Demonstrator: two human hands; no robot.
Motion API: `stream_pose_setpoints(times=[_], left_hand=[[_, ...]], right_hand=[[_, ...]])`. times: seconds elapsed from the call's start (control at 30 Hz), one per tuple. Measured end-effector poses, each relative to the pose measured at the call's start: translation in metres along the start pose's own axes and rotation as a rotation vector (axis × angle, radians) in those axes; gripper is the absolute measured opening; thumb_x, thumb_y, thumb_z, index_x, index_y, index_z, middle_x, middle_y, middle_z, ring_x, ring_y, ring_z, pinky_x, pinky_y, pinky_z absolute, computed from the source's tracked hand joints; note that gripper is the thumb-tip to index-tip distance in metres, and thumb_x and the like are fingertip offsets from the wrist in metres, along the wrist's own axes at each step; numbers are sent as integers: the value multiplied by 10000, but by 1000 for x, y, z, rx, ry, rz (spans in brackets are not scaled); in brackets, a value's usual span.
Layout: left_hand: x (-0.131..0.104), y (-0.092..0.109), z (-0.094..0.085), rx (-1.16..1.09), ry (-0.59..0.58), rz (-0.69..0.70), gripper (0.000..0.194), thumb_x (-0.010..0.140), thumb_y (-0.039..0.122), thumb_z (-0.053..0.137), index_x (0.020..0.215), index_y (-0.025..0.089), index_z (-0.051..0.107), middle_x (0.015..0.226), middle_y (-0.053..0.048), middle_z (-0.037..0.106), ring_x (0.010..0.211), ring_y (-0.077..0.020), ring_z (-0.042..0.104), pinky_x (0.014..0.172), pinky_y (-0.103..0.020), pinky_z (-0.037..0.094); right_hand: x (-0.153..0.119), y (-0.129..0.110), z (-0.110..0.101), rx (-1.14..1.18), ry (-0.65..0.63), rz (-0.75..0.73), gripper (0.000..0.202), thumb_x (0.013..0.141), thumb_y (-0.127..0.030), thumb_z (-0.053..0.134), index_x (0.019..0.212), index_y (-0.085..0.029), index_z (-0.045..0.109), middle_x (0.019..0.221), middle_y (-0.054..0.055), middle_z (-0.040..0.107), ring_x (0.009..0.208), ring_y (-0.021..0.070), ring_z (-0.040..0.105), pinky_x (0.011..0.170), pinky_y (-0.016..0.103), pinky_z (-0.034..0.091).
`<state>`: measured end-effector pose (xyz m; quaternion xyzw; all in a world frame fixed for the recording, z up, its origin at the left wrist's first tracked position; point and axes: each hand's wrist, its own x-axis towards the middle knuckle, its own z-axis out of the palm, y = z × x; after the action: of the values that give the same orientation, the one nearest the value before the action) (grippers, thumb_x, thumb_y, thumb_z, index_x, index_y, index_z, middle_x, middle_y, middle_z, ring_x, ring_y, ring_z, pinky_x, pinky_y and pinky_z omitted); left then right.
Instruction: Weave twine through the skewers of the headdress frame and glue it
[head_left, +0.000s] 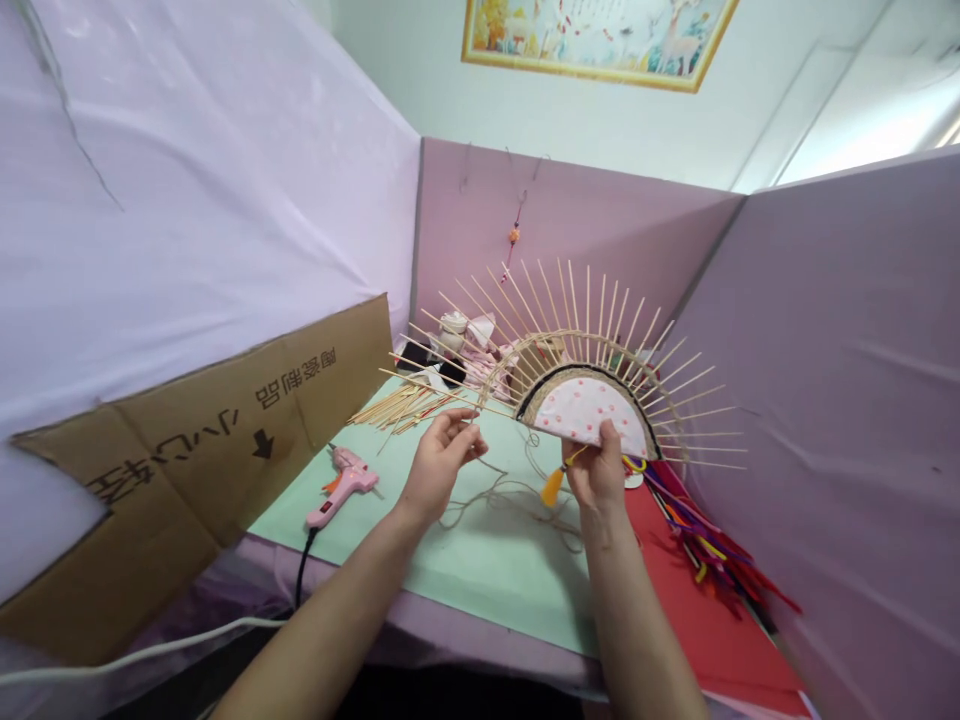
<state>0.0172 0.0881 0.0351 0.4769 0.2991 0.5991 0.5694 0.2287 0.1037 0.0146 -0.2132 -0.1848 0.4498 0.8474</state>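
A half-round fan (592, 412) has a white centre with pink dots, a twine band edged in black, and thin wooden sticks (570, 292) radiating outward. My right hand (598, 470) grips its straight lower edge, thumb on the dotted face. Beside that hand dangles a yellow tassel (552, 487). At the fan's left end my left hand (448, 455) pinches a strand of jute twine (480, 408), which runs in an arc through the sticks. Loose loops of the twine (495, 492) lie on the green sheet beneath both hands.
On the left, a pink glue gun (346, 488) with a black cord rests near a cardboard panel (225, 440). Behind are loose sticks (401, 405) and pink and white cloth (480, 350). Coloured pipe cleaners (712, 545) lie on red sheets (697, 630) at right. Cloth-covered walls surround the table.
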Motion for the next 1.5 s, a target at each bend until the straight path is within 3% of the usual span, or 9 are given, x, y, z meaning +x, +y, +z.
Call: stream_pose_setpoints(times=[0.1,0.17,0.33,0.63,0.73,0.9,1.0,1.3,1.5], left_hand=[[-4,3,-4,88,46,-15,295,731,359,655,920,148,573,652,34,508,534,-74,475,448,-182,356],[-4,7,-9,150,46,-29,302,720,361,651,914,139,587,638,38,495,480,-57,413,405,-179,281],[2,10,-19,334,38,-48,316,708,364,637,919,130,661,631,27,508,483,-67,386,438,-206,283],[0,5,-18,708,41,233,215,801,308,554,871,161,694,708,-21,650,640,-145,547,630,-260,413],[-4,4,-17,642,54,243,223,817,329,556,893,168,691,749,-26,655,664,-142,559,638,-256,426],[-15,-7,-14,218,55,36,374,832,467,534,922,129,665,667,4,546,501,-81,446,467,-220,355],[-20,-10,-14,136,40,-29,402,813,480,550,922,108,656,686,-5,541,500,-71,439,447,-211,338],[-4,27,-45,689,-211,3,353,714,331,632,1021,165,685,633,19,548,583,-128,513,559,-251,400],[15,30,-60,1010,-206,148,324,782,265,514,1071,202,646,743,-4,619,648,-153,575,626,-269,428]], right_hand=[[1,-2,-4,-8,3,-25,373,728,-286,715,1087,-238,624,1012,-19,744,976,121,677,828,247,567],[1,-2,-6,-25,-8,-43,400,715,-296,725,1098,-247,617,1020,-20,740,988,129,673,812,256,571],[-1,-1,-8,-88,-11,-95,451,699,-308,736,1123,-275,587,1040,-34,725,966,131,669,772,268,575],[-11,0,-3,-147,-22,-161,465,677,-300,750,1109,-285,579,1016,-43,713,857,126,674,661,244,569],[-12,0,-3,-145,-6,-173,419,691,-300,734,1081,-276,584,1023,-35,710,851,130,677,640,242,569],[-10,2,-8,-115,21,-146,392,704,-312,725,1069,-267,590,1036,-33,712,847,119,678,645,230,566],[-8,3,-12,-108,31,-147,390,706,-313,724,1072,-269,596,1034,-37,717,854,114,677,671,232,563],[-7,-3,-16,-135,22,-176,405,671,-295,744,1048,-288,595,983,-66,712,819,108,670,635,225,565],[-8,-19,-9,-219,-3,-241,430,643,-222,756,1042,-276,606,962,-42,704,813,132,671,662,280,585]])
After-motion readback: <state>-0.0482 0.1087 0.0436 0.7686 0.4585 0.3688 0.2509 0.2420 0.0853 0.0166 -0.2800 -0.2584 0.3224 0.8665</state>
